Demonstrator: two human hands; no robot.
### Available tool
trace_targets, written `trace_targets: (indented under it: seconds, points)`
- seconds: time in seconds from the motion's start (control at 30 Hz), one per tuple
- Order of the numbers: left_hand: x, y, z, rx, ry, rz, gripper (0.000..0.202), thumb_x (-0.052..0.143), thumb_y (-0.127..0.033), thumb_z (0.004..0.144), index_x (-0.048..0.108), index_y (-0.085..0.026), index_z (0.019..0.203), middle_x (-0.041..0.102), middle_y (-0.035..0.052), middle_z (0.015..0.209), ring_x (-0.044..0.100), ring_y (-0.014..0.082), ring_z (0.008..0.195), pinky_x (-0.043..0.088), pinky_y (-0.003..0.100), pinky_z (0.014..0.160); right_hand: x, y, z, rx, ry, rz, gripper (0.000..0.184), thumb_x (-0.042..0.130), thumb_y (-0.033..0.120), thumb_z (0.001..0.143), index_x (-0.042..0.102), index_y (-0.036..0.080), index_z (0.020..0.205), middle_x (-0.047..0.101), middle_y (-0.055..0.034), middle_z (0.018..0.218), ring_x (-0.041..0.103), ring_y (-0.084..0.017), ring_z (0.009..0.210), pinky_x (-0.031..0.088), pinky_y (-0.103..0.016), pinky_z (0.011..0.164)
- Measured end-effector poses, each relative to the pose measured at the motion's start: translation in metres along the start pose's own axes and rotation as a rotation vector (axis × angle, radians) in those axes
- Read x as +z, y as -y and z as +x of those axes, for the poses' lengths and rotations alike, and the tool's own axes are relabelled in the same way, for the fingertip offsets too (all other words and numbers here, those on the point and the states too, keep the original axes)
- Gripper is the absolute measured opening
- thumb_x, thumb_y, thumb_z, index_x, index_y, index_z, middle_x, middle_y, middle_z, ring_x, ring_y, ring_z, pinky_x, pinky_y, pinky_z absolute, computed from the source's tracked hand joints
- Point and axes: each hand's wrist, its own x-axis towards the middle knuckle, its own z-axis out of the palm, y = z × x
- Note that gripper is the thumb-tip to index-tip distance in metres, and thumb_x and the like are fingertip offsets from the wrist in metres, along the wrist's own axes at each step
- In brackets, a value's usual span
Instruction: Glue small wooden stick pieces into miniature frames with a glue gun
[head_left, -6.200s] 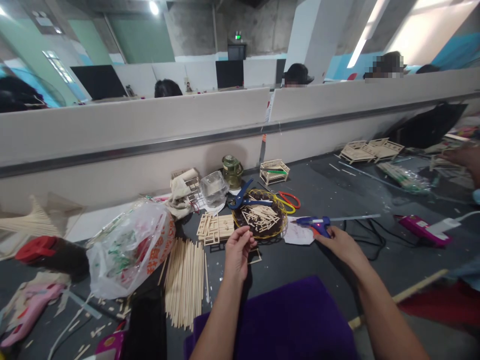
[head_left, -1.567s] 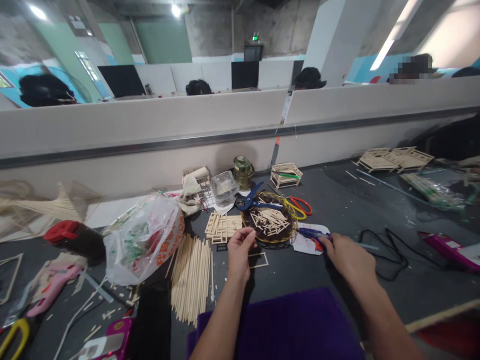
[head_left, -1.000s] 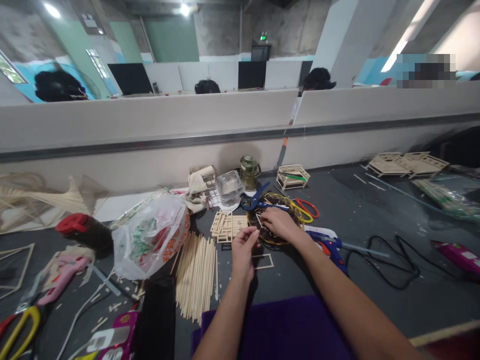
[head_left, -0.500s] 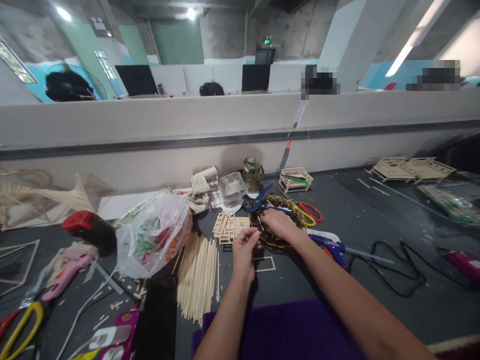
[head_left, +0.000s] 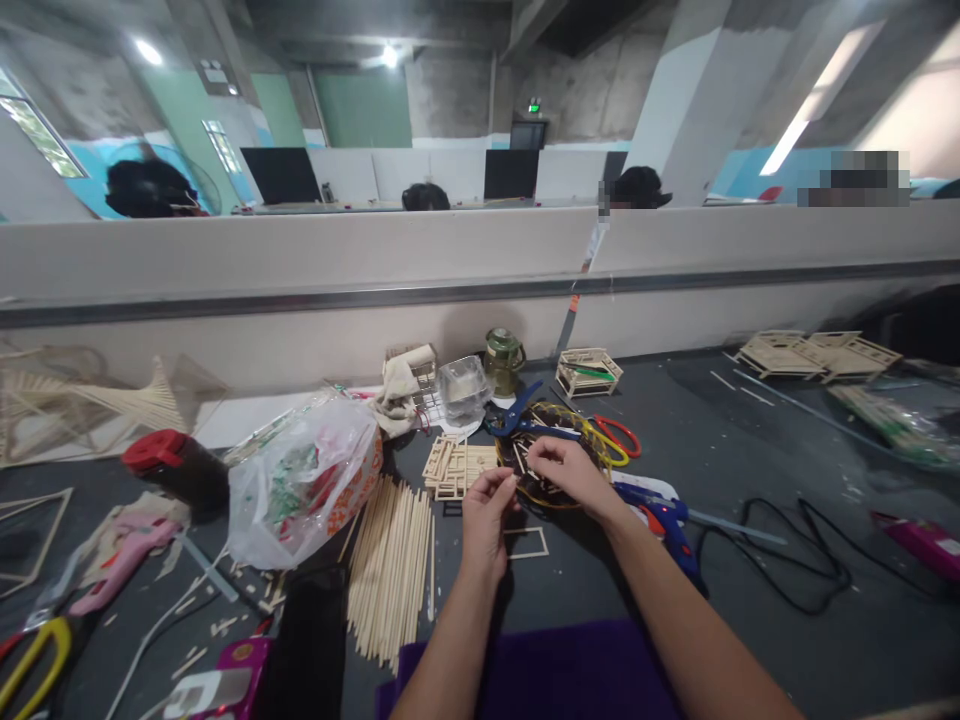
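My left hand [head_left: 486,510] is pinched on a thin short wooden stick, just above a small rectangular stick frame [head_left: 526,542] lying on the dark table. My right hand [head_left: 568,472] hovers over a round dark tray [head_left: 547,470] with a yellow wire rim that holds several cut stick pieces. Its fingertips are pinched close to my left fingers; what they grip is too small to make out. A blue glue gun [head_left: 664,516] lies on white paper just right of my right wrist.
Long bamboo sticks [head_left: 390,570] lie left of my left arm beside a plastic bag [head_left: 304,480]. Blue cutters [head_left: 517,417], red and yellow scissors [head_left: 611,437], stick lattices [head_left: 454,467], a green jar [head_left: 501,358], a black cable [head_left: 795,560] and a purple cloth [head_left: 555,675] surround them.
My right hand let go of the glue gun, crossed left to the tray, and has drawn back a little toward my left fingers. My left hand has hardly moved.
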Motion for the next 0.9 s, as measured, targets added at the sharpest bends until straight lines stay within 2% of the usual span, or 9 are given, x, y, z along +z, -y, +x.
trace_targets:
  seconds: [0.13,0.2,0.43,0.9]
  points:
    - [0.0,0.001,-0.001,0.033,0.013,0.053,0.025,0.079,-0.028,0.065,0.071,-0.015,0.086,0.064,0.0019,0.079,0.055,0.0076,0.062,0.044,0.019,0.058,0.002,0.018,-0.014,0.138,0.031,0.568,0.021,0.054,0.036,0.082,0.058,0.017,0.077,0.05,0.0043,0.06,0.043,-0.009,0.051,0.032,-0.02,0.048]
    - [0.001,0.001,-0.002,0.051,0.019,0.093,0.024,0.078,-0.028,0.067,0.071,-0.015,0.086,0.065,0.0023,0.079,0.055,0.0085,0.063,0.044,0.019,0.059,0.002,0.023,-0.017,0.165,0.046,0.703,0.021,0.061,0.036,0.078,0.059,0.016,0.073,0.05,0.0043,0.059,0.042,-0.008,0.053,0.031,-0.02,0.05]
    - [0.002,0.0,-0.002,0.068,0.015,0.147,0.023,0.077,-0.03,0.067,0.072,-0.015,0.085,0.067,0.0033,0.08,0.056,0.0105,0.066,0.043,0.02,0.06,0.001,0.022,-0.017,0.118,0.008,0.652,0.022,0.064,0.035,0.077,0.062,0.015,0.069,0.053,0.0031,0.062,0.045,-0.01,0.059,0.033,-0.021,0.056]
    - [0.003,-0.004,-0.004,0.094,0.005,0.202,0.021,0.077,-0.029,0.068,0.074,-0.016,0.083,0.068,0.0032,0.077,0.056,0.0108,0.067,0.043,0.021,0.062,0.001,0.022,-0.019,0.161,-0.02,0.66,0.024,0.067,0.038,0.074,0.066,0.014,0.069,0.053,0.0029,0.058,0.043,-0.009,0.054,0.032,-0.021,0.051]
